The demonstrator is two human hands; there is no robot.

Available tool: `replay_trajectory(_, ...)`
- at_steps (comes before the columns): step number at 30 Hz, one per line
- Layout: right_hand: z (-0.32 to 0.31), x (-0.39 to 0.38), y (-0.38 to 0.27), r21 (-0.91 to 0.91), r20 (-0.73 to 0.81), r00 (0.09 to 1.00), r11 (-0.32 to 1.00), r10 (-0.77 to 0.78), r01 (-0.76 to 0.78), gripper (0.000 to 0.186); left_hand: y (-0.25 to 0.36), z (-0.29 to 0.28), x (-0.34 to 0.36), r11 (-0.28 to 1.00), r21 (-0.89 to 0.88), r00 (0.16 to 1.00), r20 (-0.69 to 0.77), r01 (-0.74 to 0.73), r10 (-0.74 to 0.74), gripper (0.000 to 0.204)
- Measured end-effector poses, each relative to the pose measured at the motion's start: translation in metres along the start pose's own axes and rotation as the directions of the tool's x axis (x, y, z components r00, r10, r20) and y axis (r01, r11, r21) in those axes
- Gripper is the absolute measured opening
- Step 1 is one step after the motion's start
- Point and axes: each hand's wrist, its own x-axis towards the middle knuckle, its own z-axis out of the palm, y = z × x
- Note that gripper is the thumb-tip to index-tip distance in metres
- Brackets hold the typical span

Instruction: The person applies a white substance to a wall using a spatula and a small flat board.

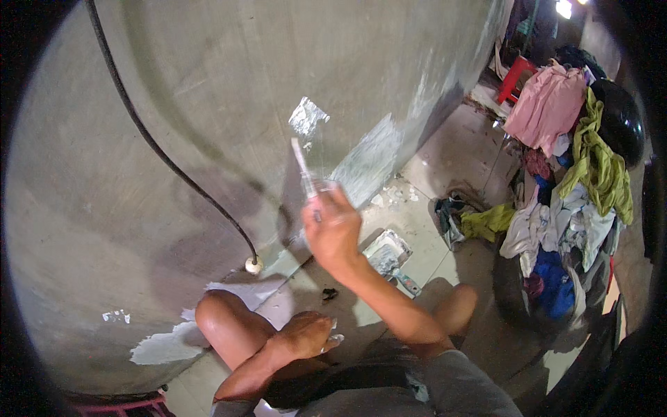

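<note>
My right hand [332, 229], slightly blurred, is raised in front of the grey wall [208, 90]. Its fingers are closed around a putty knife [303, 167], whose narrow blade shows nearly edge-on and points up at the wall. Just above the blade tip is a patch of wet white putty [308, 117]. My left hand [306, 335] rests by my bent left knee with its fingers curled. White shows at its fingertips; whether that is smeared putty or a held thing is hidden. On the floor beyond, a putty-smeared tray [386, 243] has a second scraper [406, 281] lying against it.
A black cable [149, 135] runs down the wall to a round white fitting [254, 265]. Pale putty [368, 156] coats the wall's lower part, and white crumbs [399, 198] lie on the tiles. To the right is a heap of clothes [549, 208] beside a red stool [515, 78].
</note>
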Motion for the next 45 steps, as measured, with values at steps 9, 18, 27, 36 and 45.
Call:
replay_trajectory(9, -0.039, 0.047, 0.019, 0.78, 0.273, 0.814, 0.377, 0.512, -0.499, 0.012, -0.002, 0.005, 0.001, 0.999, -0.008, 0.997, -0.075, -0.032, 0.032, 0.04)
replay_trajectory(18, -0.057, 0.094, -0.032, 0.781, 0.305, 0.845, 0.393, 0.44, -0.486, 0.013, -0.001, 0.001, 0.005, 0.997, 0.033, 0.989, -0.129, -0.067, 0.071, 0.035)
replay_trajectory(27, -0.09, 0.127, -0.068, 0.865, 0.227, 0.924, 0.372, 0.307, -0.336, 0.023, -0.009, 0.01, 0.006, 0.996, 0.03, 0.963, -0.255, -0.084, 0.089, 0.037)
replay_trajectory(36, -0.056, 0.044, 0.034, 0.809, 0.275, 0.74, 0.268, 0.613, -0.523, 0.014, -0.006, 0.004, -0.001, 0.999, 0.003, 0.985, -0.164, -0.051, 0.051, 0.04)
replay_trajectory(45, -0.041, 0.053, 0.023, 0.8, 0.301, 0.733, 0.256, 0.61, -0.542, 0.014, -0.004, 0.002, -0.003, 0.999, -0.035, 0.989, -0.149, -0.014, 0.009, 0.04)
